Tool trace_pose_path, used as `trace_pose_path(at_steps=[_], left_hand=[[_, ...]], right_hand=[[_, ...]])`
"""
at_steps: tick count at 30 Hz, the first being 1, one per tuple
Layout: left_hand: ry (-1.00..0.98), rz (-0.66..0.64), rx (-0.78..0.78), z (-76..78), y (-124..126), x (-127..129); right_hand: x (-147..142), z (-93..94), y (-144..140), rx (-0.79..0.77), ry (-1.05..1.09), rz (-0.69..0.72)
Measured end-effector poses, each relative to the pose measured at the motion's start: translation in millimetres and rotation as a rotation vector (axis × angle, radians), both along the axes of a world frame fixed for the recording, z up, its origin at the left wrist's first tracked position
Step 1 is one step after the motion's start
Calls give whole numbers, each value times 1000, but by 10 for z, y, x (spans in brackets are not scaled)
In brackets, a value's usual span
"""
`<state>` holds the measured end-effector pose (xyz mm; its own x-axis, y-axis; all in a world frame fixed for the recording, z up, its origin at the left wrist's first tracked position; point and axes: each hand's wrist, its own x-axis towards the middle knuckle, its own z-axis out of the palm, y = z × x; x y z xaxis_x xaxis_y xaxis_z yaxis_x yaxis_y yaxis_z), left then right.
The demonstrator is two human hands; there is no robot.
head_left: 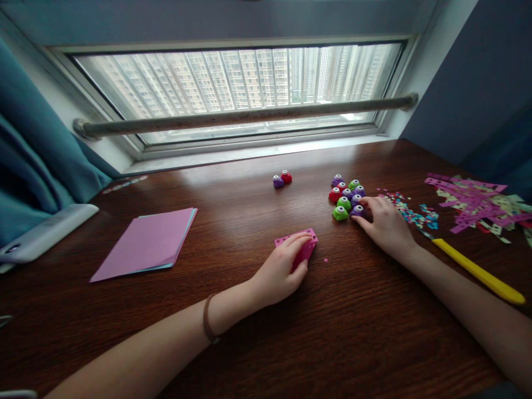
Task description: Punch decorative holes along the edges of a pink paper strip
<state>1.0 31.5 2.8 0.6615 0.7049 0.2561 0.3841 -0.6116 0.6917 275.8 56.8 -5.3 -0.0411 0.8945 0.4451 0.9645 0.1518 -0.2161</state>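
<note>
The left hand [282, 267] presses flat on a punched pink paper strip [296, 239]; the right hand's [384, 224] loosely spread fingers touch a purple craft punch [357, 210] on the desk [249, 221].

Both forearms reach forward over the table [233, 354], bare to the elbow. The left forearm comes in from the near left corner, slanting toward the table's middle, with a brown band around its wrist. The left hand [279, 270] lies palm down, fingers curled loosely and pressing flat, thumb tucked along the near side. The right forearm enters from the near right edge, angling inward and away. The right hand [385, 224] rests palm down farther from the near edge, wrist low, fingers spread slightly forward, fingertips [359, 217] bent downward.
</note>
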Motion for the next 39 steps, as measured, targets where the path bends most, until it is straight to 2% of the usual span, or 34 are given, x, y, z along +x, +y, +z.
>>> trace_pose_path(at_steps=[2, 4, 6, 9, 10, 12, 17, 27, 30, 34, 36, 39], left_hand=[[15, -5, 3, 4, -4, -1], [28, -13, 12, 4, -13, -1], [40, -21, 20, -1, -22, 0], [51, -29, 23, -11, -30, 3], [53, -32, 23, -14, -30, 3], [57, -41, 23, -21, -28, 4], [95, -44, 36, -35, -27, 5], [99, -59, 47, -41, -29, 5], [103, -60, 47, -43, -27, 0], [126, -59, 49, -41, -29, -4], [140, -60, 52, -38, -30, -5], [156, -56, 54, -33, -28, -5]], right_hand=[[-70, 26, -40, 112, 29, -13], [-172, 72, -108, 152, 115, 64], [-289, 112, -188, 33, 246, 273], [-433, 123, -282, -291, 387, 621], [-463, 113, -299, -357, 400, 685], [-493, 85, -310, -400, 405, 728], [-491, 43, -296, -391, 411, 711], [-535, 75, -330, -391, 326, 710], [-516, 111, -323, -410, 396, 681], [-399, 169, -257, -408, 537, 495], [-297, 195, -196, -304, 512, 358], [-112, 227, -98, -106, 357, 135]])
